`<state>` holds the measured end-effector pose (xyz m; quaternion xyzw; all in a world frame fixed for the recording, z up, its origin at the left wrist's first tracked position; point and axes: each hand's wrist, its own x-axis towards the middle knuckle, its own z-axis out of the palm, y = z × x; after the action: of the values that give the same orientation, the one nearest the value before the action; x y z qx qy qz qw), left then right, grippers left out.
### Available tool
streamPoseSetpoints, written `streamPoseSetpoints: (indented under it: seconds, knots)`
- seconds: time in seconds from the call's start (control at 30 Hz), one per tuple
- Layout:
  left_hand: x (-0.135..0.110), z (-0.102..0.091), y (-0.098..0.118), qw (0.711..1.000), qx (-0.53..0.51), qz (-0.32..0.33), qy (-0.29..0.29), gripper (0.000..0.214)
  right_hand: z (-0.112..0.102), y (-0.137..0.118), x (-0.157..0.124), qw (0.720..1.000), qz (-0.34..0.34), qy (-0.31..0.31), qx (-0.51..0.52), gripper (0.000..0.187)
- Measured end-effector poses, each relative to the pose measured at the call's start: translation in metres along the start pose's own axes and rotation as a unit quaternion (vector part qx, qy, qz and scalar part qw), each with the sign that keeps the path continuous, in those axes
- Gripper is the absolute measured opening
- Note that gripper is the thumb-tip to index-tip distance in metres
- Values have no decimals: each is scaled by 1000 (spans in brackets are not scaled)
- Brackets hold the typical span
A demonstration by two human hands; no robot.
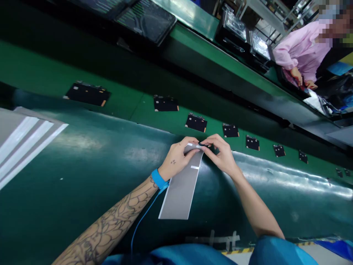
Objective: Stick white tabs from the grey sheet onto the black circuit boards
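Note:
A long grey strip [180, 187] lies on the dark green work surface [91, 173], running from near me up to my hands. My left hand [178, 159], with a blue wrist strap [159, 179] and cord, pinches the strip's far end. My right hand [222, 154] meets it there, fingertips pinched on a small dark piece [203, 144] at the strip's top edge. A small white tab [194, 167] sits on the strip just below my fingers.
A green conveyor belt [132, 103] behind carries a row of several black circuit boards [196, 122]. Striped grey sheets [19, 138] lie at the left. Black trays [146, 18] sit on the far shelf. A person in pink [300, 49] works at the upper right.

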<state>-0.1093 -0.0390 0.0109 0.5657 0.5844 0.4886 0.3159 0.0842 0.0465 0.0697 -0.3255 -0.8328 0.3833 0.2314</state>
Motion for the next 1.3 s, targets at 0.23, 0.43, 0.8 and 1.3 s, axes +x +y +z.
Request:
streamPoseSetpoints:
  seconds: [0.23, 0.43, 0.8, 1.3]
  knots:
    - [1, 0, 0, 1000, -4, -1, -12, 20, 19, 4, 7, 1000, 5, 10, 16, 9]
    - [0, 1, -2, 1000, -9, 0, -10, 21, 20, 2, 5, 1000, -14, -5, 6, 7]
    - [-1, 1, -1, 1000, -17, -1, -13, 20, -30, 27, 14, 994, 84, 47, 47, 32]
    - [-3, -3, -3, 1000, 30, -4, -8, 21, -183, 128, 43, 939, 279, -184, -81, 25]
